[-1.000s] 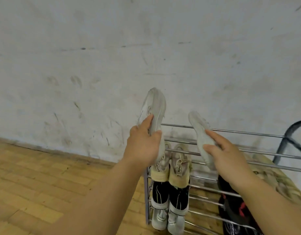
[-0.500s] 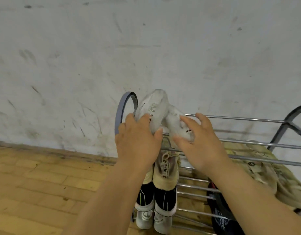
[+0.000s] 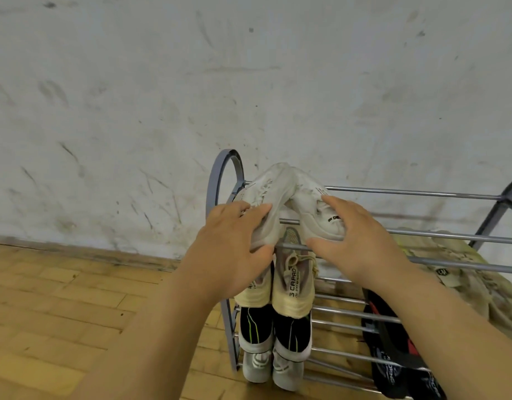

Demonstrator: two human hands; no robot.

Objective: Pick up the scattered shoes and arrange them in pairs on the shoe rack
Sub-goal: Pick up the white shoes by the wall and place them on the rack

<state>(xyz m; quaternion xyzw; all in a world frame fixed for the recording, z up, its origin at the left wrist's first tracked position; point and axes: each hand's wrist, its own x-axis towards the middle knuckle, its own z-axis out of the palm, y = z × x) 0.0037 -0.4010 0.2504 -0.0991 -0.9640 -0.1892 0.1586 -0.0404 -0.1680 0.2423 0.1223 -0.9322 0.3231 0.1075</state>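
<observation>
White shoes gripped by both hands, toes touching, atop metal rack, cream pair beneath, scuffed wall behind

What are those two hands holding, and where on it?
A white shoe each: left hand grips left shoe mid-sole; right hand grips right shoe there too.
</observation>
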